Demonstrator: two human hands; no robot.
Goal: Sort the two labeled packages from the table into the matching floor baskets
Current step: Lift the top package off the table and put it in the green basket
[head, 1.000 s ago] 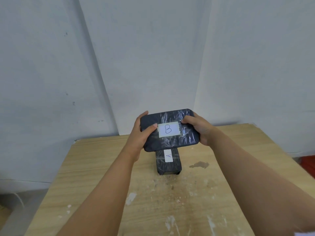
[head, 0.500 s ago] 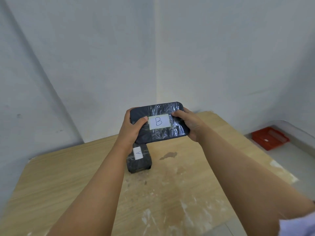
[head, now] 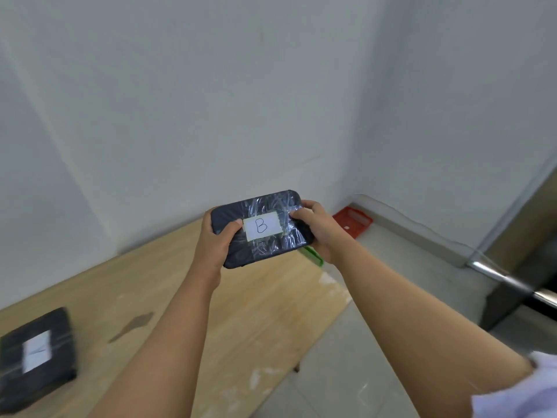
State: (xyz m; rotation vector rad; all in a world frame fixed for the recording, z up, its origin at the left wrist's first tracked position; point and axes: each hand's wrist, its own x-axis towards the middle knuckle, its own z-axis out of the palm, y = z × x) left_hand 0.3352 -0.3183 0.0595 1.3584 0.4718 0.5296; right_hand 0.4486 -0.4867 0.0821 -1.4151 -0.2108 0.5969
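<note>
Black plastic wrap, shiny with clear tape, covered the package marked B (head: 261, 229), which was held in the air between both hands, above the far edge of the wooden table (head: 168, 285). The left hand (head: 211, 245) gripped its left end, thumb laid across the top face beside the white label; the right hand (head: 319, 230) clasped the right end, thumb on top and the other fingers curled underneath. Both hands were closed firmly on that one package, label facing up and easy to read.

On the table, near its left end and well apart from the hands, lay the second package (head: 36, 357), also dark and wrapped, with a white label (too blurred to read).

Down on the floor to the right, against the wall, sat a red basket (head: 352, 221). A sliver of a green basket (head: 313, 254) showed just below the right hand, mostly hidden behind it. No marking on either basket could be made out.

Judging from this, the task was in its first half: one package was lifted but not yet in a basket, the other still waited on the table, and both placements remained to be done.
</note>
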